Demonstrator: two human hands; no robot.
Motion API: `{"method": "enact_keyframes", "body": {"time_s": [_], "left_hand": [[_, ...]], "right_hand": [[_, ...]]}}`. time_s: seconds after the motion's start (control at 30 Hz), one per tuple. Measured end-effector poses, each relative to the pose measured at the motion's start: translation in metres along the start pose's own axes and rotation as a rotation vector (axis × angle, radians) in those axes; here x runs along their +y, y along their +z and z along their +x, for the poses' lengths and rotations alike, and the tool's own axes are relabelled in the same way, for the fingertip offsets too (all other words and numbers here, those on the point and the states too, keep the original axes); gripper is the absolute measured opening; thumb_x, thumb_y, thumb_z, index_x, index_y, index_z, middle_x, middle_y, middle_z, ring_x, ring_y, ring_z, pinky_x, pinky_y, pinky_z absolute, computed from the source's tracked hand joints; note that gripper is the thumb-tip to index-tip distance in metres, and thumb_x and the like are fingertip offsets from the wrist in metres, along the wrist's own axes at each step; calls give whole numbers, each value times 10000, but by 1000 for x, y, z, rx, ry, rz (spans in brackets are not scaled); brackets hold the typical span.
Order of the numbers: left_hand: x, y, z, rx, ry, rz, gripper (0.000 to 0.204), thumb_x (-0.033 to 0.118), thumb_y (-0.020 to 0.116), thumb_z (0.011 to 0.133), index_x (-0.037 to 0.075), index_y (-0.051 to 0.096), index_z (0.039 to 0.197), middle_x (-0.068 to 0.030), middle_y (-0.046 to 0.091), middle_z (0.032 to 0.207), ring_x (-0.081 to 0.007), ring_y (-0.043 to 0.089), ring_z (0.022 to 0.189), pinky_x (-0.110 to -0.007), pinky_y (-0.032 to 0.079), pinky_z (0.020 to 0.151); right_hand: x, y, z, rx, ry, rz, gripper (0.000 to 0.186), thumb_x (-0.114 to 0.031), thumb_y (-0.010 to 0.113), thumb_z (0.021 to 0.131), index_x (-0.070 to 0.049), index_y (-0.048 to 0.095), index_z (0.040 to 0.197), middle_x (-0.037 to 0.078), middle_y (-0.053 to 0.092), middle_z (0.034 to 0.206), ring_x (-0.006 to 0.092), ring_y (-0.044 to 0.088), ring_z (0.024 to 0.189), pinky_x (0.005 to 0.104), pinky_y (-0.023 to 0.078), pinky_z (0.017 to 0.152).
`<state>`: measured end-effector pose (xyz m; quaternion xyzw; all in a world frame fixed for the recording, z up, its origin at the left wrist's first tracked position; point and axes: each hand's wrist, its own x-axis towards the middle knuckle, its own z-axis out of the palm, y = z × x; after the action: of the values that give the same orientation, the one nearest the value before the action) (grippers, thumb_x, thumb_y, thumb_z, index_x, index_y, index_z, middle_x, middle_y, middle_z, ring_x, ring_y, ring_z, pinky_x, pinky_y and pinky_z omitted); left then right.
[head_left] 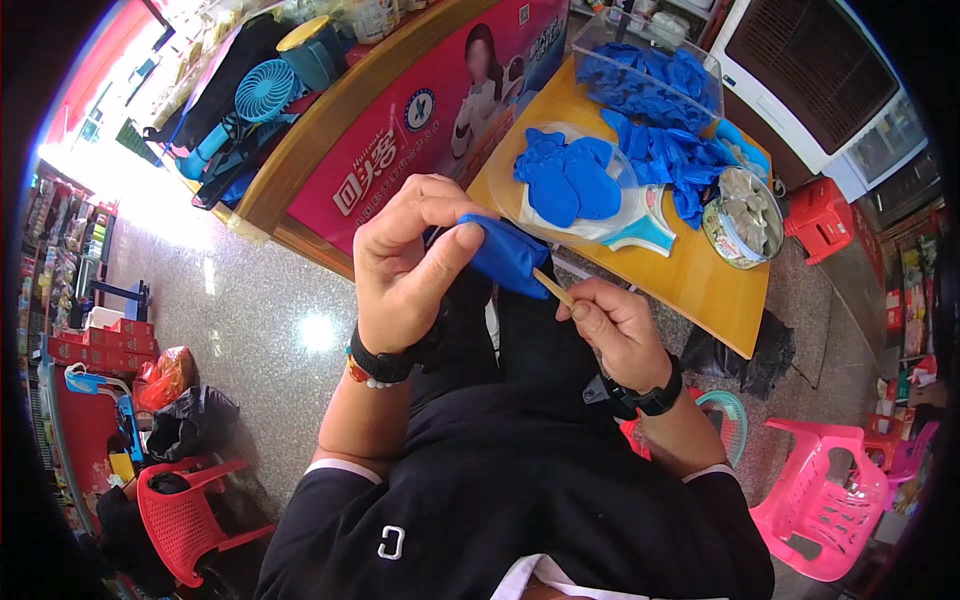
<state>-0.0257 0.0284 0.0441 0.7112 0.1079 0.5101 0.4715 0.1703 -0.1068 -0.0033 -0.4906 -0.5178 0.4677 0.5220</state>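
Note:
Between the thumb and fingers of my left hand [405,265] is one end of a small blue fabric piece [508,258]. My right hand [625,335] pinches a thin wooden stick [553,287], whose far tip meets the other end of the blue piece; whether it goes inside, I cannot tell. Both hands are over my lap, in front of the wooden table [700,300]. Several flat blue pieces [570,180] lie stacked on the table, with more blue pieces [685,160] heaped behind them to the right.
A clear plastic bin [718,82] full of blue pieces stands at the table's far end. Near its right edge sits a round tub [735,255] with greyish contents. A counter [300,150] with a pink front borders the table's left. Pink chair [820,500] at lower right.

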Motion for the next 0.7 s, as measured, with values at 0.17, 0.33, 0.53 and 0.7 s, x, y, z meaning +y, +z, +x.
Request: {"method": "enact_keyframes", "body": {"time_s": [0.17, 0.33, 0.53, 0.7], "left_hand": [[2, 3, 1, 56, 8, -59, 91, 14, 633, 821, -27, 661, 897, -88, 625, 866, -175, 555, 845, -289, 432, 789], [-1, 2, 1, 12, 83, -36, 85, 30, 670, 802, 0, 676, 882, -102, 602, 978, -194, 544, 910, -311, 421, 841], [5, 20, -7, 30, 227, 375, 157, 87, 786, 671, 137, 736, 811, -160, 411, 1321, -296, 389, 1257, -401, 267, 1055], [2, 35, -16, -4, 151, 331, 162, 95, 795, 655, 168, 739, 788, -186, 360, 1384, -313, 348, 1302, -414, 218, 1089]], "right_hand": [[1, -1, 2, -16, -83, -47, 201, -178, 519, 965, -4, 607, 917, -69, 421, 612, 7, 327, 519, 183, 247, 477], [2, -1, 2, -11, -106, -114, 191, -172, 521, 964, -11, 610, 915, -63, 450, 632, 6, 342, 522, 183, 261, 475], [9, -4, 6, 122, -25, -13, 190, -169, 518, 966, -14, 608, 901, -24, 522, 678, 45, 442, 584, 197, 354, 543], [6, 1, 12, 208, -21, 101, 183, -188, 507, 977, -42, 601, 917, -70, 422, 633, 3, 348, 533, 173, 265, 480]]}}
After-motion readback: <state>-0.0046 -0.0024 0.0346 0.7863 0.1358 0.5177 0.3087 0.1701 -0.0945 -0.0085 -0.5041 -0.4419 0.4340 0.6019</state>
